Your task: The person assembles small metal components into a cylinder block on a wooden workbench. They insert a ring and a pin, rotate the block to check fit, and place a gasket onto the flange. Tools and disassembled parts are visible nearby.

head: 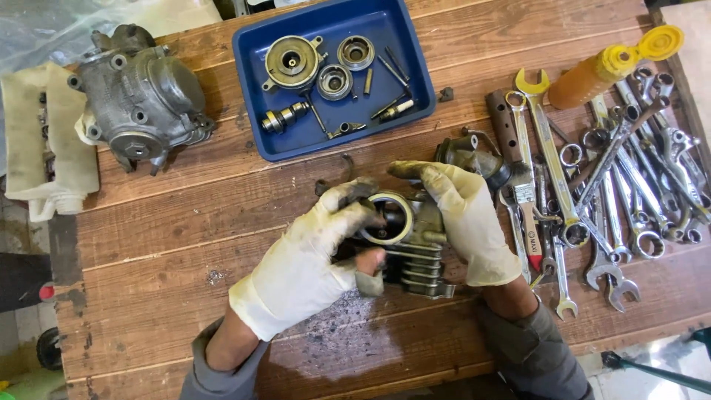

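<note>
A grey finned engine cylinder (415,255) with a round bore rests on the wooden bench (185,244) between both hands. My left hand (311,259), in a dirty white glove torn at the thumb, grips its left side with fingers at the bore's rim. My right hand (463,218), also gloved, holds the cylinder's right side from above. A dark metal part (466,152) lies just behind the right hand.
A blue tray (252,52) at the back holds round covers, a camshaft and small pins. A grey engine casing (141,96) sits on white cloth at the back left. Several wrenches (615,185) and an orange bottle (600,70) crowd the right side.
</note>
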